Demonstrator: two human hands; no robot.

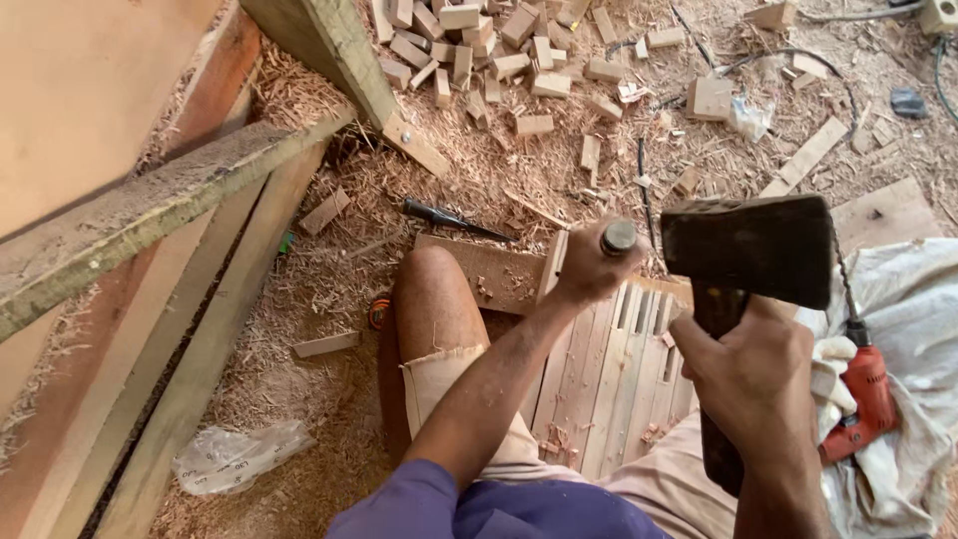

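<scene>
My left hand (589, 268) is closed around a chisel (619, 238) with a round metal-capped top, held upright over a slatted wooden panel (609, 374) that lies across my lap. My right hand (753, 374) grips the handle of a dark wooden mallet (748, 250), whose big blocky head is raised just right of the chisel's top. The chisel's blade is hidden behind my hand. My bare knee (434, 289) presses beside the panel, against a flat board (489, 269).
A second dark-handled chisel (449, 218) lies on the shavings ahead. Several wood offcuts (489, 50) are piled farther away. A red power drill (858, 399) rests on white cloth at right. Long planks (150, 220) lean at left, above a plastic bag (239, 454).
</scene>
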